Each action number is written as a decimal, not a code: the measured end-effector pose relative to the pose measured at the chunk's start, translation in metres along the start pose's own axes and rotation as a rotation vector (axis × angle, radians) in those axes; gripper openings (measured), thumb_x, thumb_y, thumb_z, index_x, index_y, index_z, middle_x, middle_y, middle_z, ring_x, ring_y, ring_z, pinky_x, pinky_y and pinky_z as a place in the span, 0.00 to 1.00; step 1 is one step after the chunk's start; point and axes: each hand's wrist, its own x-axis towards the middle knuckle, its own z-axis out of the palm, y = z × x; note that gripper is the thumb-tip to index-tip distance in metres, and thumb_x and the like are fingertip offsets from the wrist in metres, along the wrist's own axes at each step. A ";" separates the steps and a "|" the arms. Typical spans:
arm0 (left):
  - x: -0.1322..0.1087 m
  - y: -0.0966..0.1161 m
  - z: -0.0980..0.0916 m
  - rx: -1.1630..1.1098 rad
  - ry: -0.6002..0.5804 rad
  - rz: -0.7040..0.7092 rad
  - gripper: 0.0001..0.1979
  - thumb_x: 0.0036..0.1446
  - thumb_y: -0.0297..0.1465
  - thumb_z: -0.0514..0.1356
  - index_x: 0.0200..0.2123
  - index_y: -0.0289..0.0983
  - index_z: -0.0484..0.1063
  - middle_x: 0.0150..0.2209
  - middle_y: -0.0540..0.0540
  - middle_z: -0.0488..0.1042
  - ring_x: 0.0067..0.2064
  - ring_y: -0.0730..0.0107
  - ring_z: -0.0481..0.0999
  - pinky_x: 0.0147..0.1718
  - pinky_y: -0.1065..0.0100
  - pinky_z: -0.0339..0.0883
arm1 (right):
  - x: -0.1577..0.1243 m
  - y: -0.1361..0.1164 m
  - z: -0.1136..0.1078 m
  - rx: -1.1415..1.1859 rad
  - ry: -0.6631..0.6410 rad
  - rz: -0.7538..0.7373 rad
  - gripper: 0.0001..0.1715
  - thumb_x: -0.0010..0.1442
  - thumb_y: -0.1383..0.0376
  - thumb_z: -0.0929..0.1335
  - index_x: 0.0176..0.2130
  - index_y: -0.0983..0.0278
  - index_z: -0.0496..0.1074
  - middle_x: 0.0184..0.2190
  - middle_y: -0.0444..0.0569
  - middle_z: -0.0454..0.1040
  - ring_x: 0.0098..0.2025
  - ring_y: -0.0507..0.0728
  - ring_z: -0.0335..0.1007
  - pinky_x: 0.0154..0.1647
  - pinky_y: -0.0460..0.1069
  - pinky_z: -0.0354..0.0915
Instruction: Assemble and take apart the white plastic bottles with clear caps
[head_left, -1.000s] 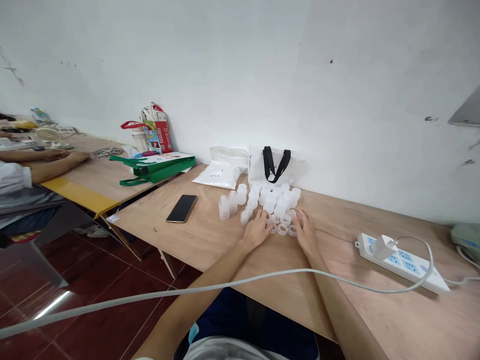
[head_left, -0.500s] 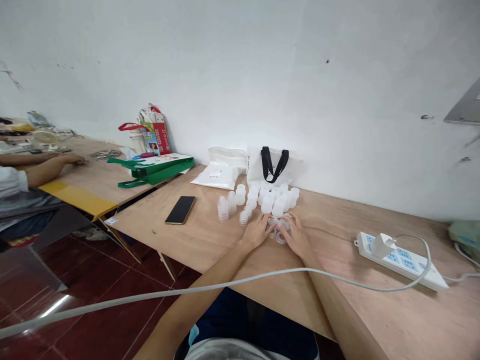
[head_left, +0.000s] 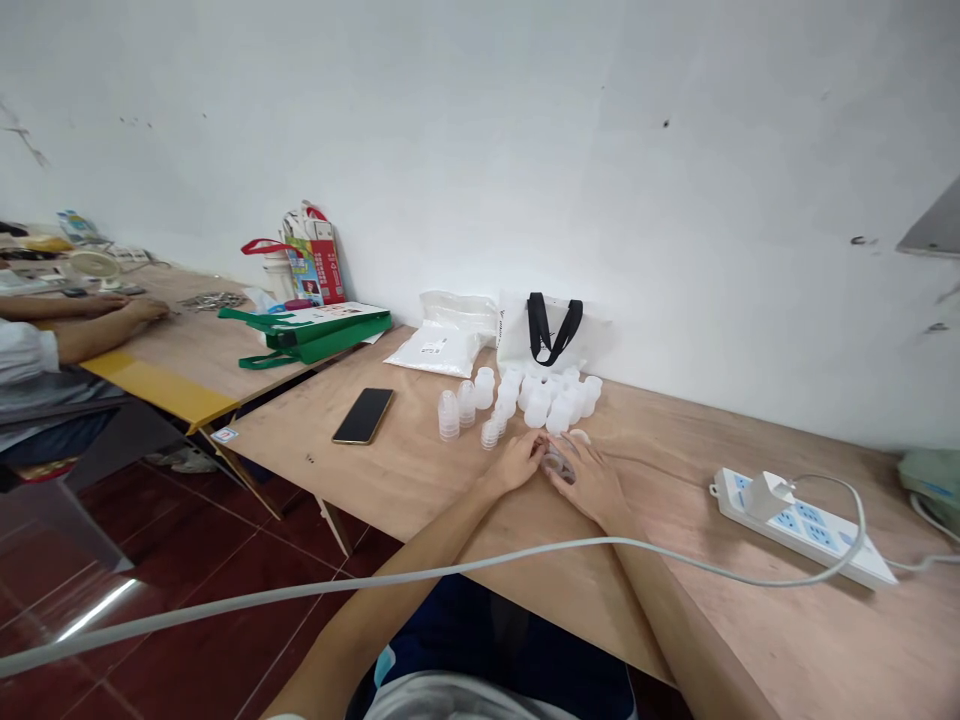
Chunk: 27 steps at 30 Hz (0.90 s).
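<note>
My left hand (head_left: 519, 460) rests low over the table with its fingers bent inward, the tips close to my right hand; what they hold, if anything, is hidden. My right hand (head_left: 591, 478) lies over a few small clear plastic rings or lids (head_left: 555, 463), its thumb and fingers apart around them. Just beyond both hands is a cluster of white translucent plastic bottles or cups (head_left: 559, 412). To the left of the cluster stand stacked clear ribbed caps (head_left: 448, 415), with a shorter tilted stack (head_left: 490, 432) nearer my left hand.
A phone (head_left: 364, 416) lies to the left. White plastic packs (head_left: 435, 348) and a bag with black handles (head_left: 517, 345) stand by the wall. A power strip (head_left: 806, 525) is on the right; its white cable (head_left: 450, 572) crosses before me. A co-worker's hands (head_left: 142, 310) rest on the far-left table.
My right hand has shifted left over the clear rings, covering more of them. My left fingers have curled in, and the fingertips of both hands are closer together.
</note>
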 end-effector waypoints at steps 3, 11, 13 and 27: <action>0.001 -0.006 0.004 -0.030 0.046 0.009 0.11 0.66 0.25 0.52 0.48 0.39 0.70 0.46 0.45 0.79 0.47 0.65 0.79 0.51 0.64 0.72 | -0.002 0.003 0.003 -0.018 0.010 0.081 0.22 0.68 0.53 0.65 0.58 0.53 0.75 0.65 0.51 0.68 0.59 0.65 0.70 0.55 0.58 0.69; -0.001 -0.014 0.010 0.167 0.003 0.097 0.10 0.65 0.27 0.55 0.48 0.38 0.71 0.50 0.42 0.76 0.51 0.60 0.75 0.54 0.58 0.68 | 0.001 0.022 0.013 -0.104 0.040 0.203 0.23 0.70 0.52 0.63 0.56 0.56 0.77 0.65 0.55 0.67 0.63 0.68 0.65 0.59 0.61 0.65; -0.001 -0.012 0.009 0.189 -0.012 0.101 0.09 0.66 0.28 0.55 0.47 0.39 0.72 0.48 0.42 0.77 0.50 0.60 0.75 0.54 0.58 0.68 | 0.004 0.028 0.014 -0.129 0.044 0.213 0.24 0.71 0.52 0.61 0.57 0.57 0.76 0.65 0.55 0.67 0.66 0.69 0.61 0.61 0.63 0.62; -0.001 -0.005 0.003 0.169 -0.035 0.081 0.09 0.68 0.30 0.54 0.46 0.39 0.72 0.46 0.45 0.78 0.47 0.62 0.76 0.51 0.61 0.69 | 0.002 0.046 0.012 -0.116 0.150 0.217 0.26 0.73 0.52 0.57 0.61 0.58 0.70 0.66 0.56 0.65 0.68 0.69 0.57 0.67 0.73 0.49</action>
